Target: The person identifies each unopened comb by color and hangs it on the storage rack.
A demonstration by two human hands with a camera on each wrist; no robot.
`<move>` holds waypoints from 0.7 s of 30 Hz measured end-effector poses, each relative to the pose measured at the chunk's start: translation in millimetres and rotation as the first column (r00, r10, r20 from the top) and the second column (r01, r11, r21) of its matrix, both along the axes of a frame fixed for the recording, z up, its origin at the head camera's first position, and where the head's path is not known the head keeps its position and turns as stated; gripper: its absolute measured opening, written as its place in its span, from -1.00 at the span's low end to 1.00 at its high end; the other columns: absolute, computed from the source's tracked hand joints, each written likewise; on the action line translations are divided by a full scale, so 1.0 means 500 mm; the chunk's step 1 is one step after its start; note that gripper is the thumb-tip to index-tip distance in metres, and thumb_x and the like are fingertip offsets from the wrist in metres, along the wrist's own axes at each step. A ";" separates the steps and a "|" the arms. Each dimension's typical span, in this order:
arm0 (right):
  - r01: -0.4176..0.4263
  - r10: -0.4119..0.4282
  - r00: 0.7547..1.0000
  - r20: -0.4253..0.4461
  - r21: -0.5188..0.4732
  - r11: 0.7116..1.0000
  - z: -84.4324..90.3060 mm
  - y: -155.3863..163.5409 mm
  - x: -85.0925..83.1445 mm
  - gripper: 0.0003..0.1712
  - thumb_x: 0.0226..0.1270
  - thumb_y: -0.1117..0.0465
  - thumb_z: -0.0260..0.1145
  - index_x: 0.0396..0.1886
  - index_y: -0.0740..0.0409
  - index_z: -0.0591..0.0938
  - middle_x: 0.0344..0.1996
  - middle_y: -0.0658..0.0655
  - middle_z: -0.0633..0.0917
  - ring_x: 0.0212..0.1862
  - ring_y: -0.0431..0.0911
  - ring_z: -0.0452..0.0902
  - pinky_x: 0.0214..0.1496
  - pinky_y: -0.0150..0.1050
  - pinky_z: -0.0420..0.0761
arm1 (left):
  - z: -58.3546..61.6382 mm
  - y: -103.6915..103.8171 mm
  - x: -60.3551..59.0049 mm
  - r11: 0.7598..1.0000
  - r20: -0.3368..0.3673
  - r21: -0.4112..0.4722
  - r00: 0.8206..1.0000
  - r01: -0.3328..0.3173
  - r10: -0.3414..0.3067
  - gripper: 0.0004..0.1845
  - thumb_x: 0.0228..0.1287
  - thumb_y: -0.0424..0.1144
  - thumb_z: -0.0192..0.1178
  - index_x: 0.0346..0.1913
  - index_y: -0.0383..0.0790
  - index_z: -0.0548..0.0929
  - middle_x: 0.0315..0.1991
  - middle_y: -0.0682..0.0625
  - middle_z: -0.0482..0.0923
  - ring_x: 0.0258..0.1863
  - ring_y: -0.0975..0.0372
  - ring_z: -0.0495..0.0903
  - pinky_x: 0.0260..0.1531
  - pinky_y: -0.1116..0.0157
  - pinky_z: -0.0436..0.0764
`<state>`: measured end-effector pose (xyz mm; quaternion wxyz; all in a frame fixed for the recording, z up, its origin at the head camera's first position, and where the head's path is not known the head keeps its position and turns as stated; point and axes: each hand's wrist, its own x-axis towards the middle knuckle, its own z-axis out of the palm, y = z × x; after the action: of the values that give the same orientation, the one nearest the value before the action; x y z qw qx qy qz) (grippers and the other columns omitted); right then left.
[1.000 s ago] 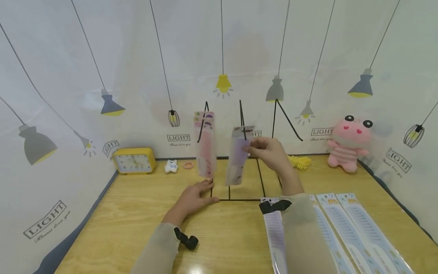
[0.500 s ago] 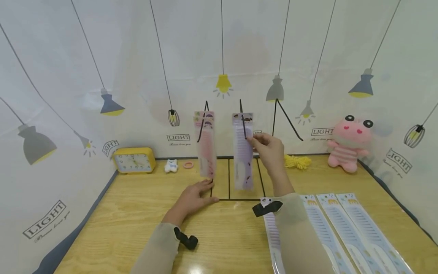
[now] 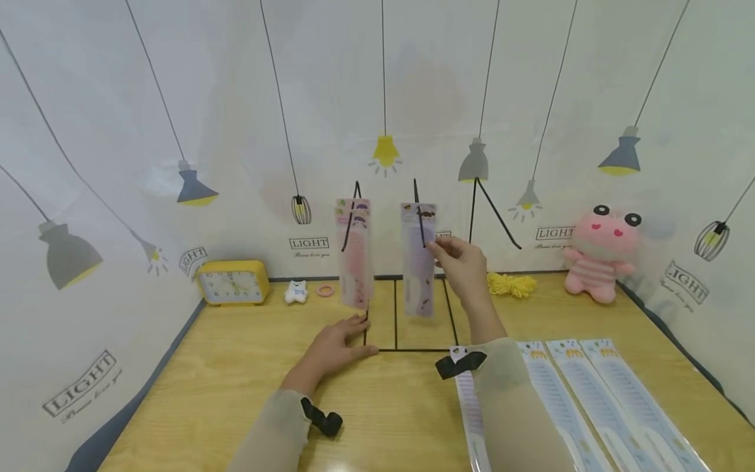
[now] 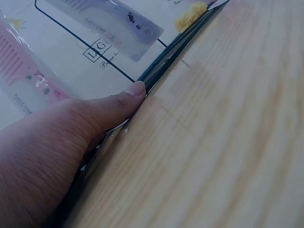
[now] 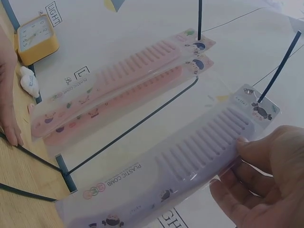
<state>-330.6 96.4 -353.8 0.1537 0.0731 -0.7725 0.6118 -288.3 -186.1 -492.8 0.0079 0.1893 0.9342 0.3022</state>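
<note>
A purple comb (image 3: 420, 262) in a clear packet hangs on the middle hook of a black wire rack (image 3: 413, 350). My right hand (image 3: 464, 265) pinches the packet's right edge between thumb and fingers. In the right wrist view the hook passes through the top of the purple comb's packet (image 5: 204, 152). Pink combs (image 3: 354, 255) in packets hang on the left hook, one behind the other. My left hand (image 3: 335, 344) rests on the rack's base at the left, fingers extended. Its thumb (image 4: 118, 107) presses on the base wire in the left wrist view.
Another purple comb packet (image 3: 470, 406) lies partly under the right forearm. Several blue comb packets (image 3: 619, 400) lie at the right. Along the back stand a yellow clock (image 3: 233, 282), a white figurine (image 3: 296, 292), a pink ring (image 3: 325, 290), yellow yarn (image 3: 512, 285) and a pink plush toy (image 3: 601, 255).
The purple comb packet has gone from tilted near the hook's tip to hanging straight, slightly farther back along the hook, with my right hand following. My left hand stays on the base.
</note>
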 end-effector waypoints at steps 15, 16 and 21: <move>0.034 -0.034 0.999 -0.011 0.047 0.998 -0.014 0.010 -0.004 -0.58 0.44 -0.09 0.31 0.04 0.12 0.72 -0.12 0.12 0.77 -0.07 -0.04 0.67 -0.05 -0.13 0.66 | -0.009 -0.002 -0.002 1.000 -0.009 -0.010 1.000 0.000 0.000 -0.19 0.24 0.35 0.24 0.46 0.03 0.44 0.49 0.14 0.23 0.50 0.11 0.19 0.46 -0.01 0.21; 0.044 -0.043 0.999 -0.022 0.043 0.998 -0.014 0.011 -0.004 -0.58 0.45 -0.10 0.31 0.02 0.11 0.73 -0.13 0.12 0.78 -0.09 -0.06 0.67 -0.06 -0.16 0.66 | -0.010 -0.003 -0.003 1.000 -0.008 -0.011 1.000 0.000 0.000 -0.19 0.24 0.36 0.24 0.46 0.03 0.44 0.49 0.14 0.23 0.50 0.12 0.19 0.46 -0.01 0.21; 0.051 -0.064 0.985 -0.160 -0.086 0.995 -0.007 0.017 -0.004 -0.58 0.48 -0.09 0.26 -0.10 0.19 0.76 -0.22 0.12 0.80 -0.18 -0.13 0.73 0.02 -0.25 0.69 | -0.006 -0.002 -0.002 1.000 0.006 -0.009 1.000 0.000 0.000 -0.16 0.22 0.39 0.22 0.47 0.04 0.42 0.51 0.17 0.21 0.51 0.13 0.18 0.46 -0.01 0.22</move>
<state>-332.8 105.0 -357.2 0.2366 0.0940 -0.7335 0.6302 -289.2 -187.2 -496.0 0.0115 0.1883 0.9355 0.2986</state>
